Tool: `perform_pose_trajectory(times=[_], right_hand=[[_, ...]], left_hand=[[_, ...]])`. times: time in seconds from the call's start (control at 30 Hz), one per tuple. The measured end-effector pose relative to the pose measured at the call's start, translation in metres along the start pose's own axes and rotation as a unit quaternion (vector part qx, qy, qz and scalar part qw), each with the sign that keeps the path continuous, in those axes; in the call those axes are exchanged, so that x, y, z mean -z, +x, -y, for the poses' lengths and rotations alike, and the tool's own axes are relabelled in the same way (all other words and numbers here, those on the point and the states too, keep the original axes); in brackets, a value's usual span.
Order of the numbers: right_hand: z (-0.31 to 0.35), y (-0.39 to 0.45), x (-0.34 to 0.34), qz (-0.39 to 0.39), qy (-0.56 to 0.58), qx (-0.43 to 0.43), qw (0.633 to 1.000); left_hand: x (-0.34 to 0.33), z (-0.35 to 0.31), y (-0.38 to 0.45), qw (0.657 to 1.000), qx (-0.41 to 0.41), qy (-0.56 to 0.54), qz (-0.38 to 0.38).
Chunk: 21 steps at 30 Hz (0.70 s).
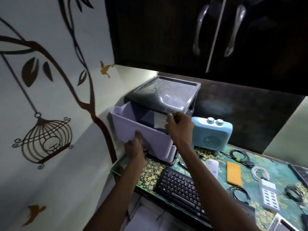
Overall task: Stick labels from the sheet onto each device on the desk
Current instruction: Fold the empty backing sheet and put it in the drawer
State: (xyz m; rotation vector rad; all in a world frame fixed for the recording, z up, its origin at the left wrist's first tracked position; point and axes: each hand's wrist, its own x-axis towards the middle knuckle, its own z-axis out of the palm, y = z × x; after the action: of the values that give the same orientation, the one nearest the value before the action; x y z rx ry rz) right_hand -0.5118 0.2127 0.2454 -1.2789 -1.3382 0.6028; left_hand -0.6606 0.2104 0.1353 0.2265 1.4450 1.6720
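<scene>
A lilac drawer (pixel 133 129) stands pulled out of a small storage unit (pixel 166 92) at about 12 o'clock from the keyboard (pixel 181 187). The left hand (pixel 135 147) grips the drawer's front at its lower edge, fingers curled under the handle area. The right hand (pixel 179 125) reaches over the drawer's open top at 1 o'clock from the left hand, thumb and fingers pinching a pale sheet of paper (pixel 159 121), which hangs upright inside the drawer opening. Whether it carries labels I cannot tell.

A blue radio (pixel 213 135) sits at 3 o'clock, just beside the drawer. On the patterned desk (pixel 151 174) lie a white power bank (pixel 212 167), an orange case (pixel 234 174), a charging hub (pixel 269 195) and coiled cables (pixel 238 155).
</scene>
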Motion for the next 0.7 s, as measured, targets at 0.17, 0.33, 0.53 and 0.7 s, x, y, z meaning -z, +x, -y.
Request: perform_pose_trajectory(times=[0.17,0.33,0.53,0.7], right_hand=[[-0.011,0.010,0.032,-0.045,-0.009,-0.012,0.999],[-0.028,0.012,0.060,-0.062,-0.078,-0.027,0.995],[-0.041,0.007,0.086,-0.068,-0.068,-0.019,0.995],[-0.029,0.017,0.130,-0.104,-0.050,0.004,0.993]], left_hand=[[-0.066,-0.041,-0.004,0.975,-0.078,0.207,-0.023],[-0.109,-0.051,-0.036,0.975,-0.091,0.204,0.002],[-0.119,-0.016,-0.100,0.949,-0.269,0.163,0.040],[-0.146,-0.042,-0.148,0.890,-0.434,0.096,0.103]])
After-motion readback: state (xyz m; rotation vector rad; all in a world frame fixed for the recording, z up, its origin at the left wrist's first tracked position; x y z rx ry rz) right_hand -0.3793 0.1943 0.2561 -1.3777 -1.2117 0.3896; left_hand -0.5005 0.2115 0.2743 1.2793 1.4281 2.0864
